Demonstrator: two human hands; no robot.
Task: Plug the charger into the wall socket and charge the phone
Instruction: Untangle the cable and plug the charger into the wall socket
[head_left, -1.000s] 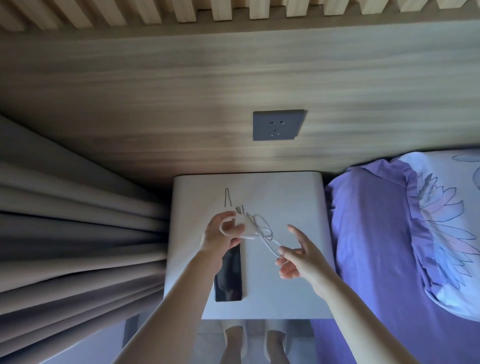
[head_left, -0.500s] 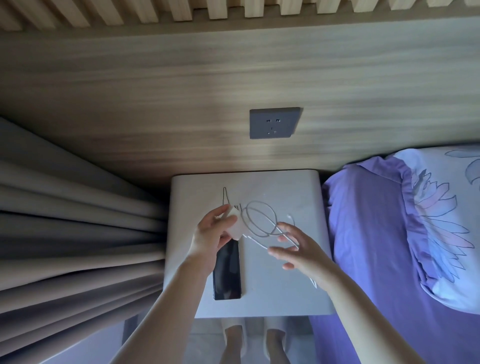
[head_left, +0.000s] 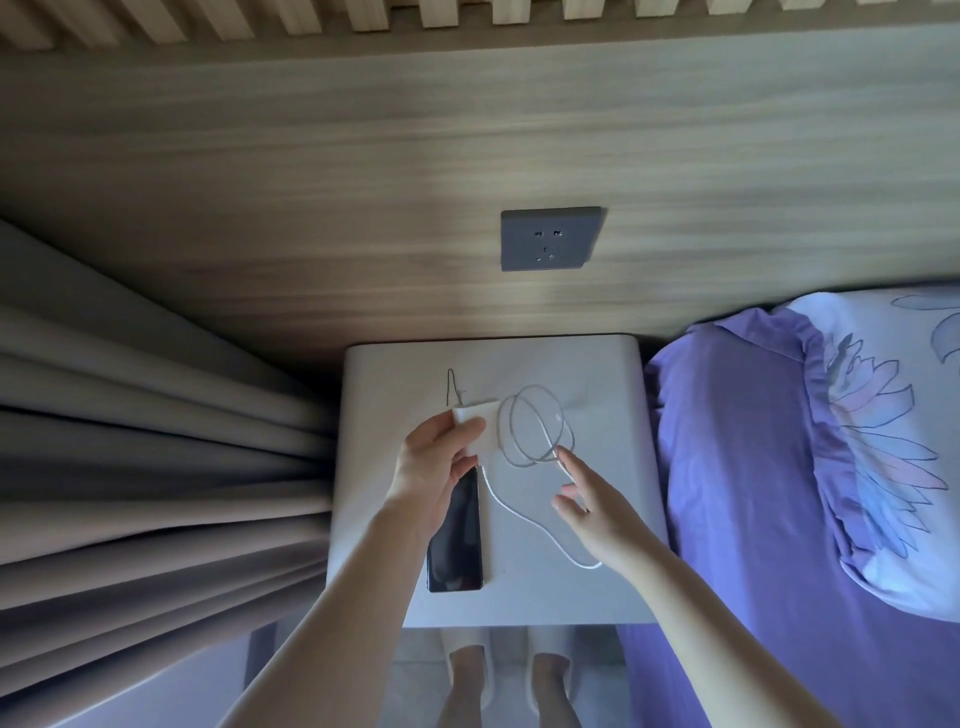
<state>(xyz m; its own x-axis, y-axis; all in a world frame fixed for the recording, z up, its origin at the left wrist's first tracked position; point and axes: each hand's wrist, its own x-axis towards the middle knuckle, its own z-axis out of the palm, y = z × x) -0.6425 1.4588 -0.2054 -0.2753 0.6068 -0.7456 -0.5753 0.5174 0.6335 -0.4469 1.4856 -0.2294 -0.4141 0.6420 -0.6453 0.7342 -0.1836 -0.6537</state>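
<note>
the left hand (head_left: 436, 470) pinches the white charger (head_left: 480, 428) block between thumb and fingers, holding it up above the far end of the phone (head_left: 457, 540). the phone lies flat and face up on the white bedside table (head_left: 597, 379), its dark screen running lengthwise toward the person, partly hidden under the left wrist. the white cable (head_left: 535, 426) runs off the charger into a few loose loops that lie on the tabletop just right of the block, then trails toward the near edge in a long curve and passes under the right wrist. the right hand (head_left: 597, 506) is open with fingers spread, the index fingertip touching the cable at the bottom of the loops; it grips nothing. the cable's far plug end is not visible (hidden somewhere below the right hand). a thin dark hairpin-like wire (head_left: 451, 387) lies on the table just behind the charger. the grey wall socket (head_left: 549, 239) sits on the wood panel wall (head_left: 363, 182) above the table, nothing plugged into it. grey curtains (head_left: 156, 441) hang to the left, a purple bed (head_left: 753, 467) with a flower-print pillow (head_left: 893, 415) lies to the right.
</note>
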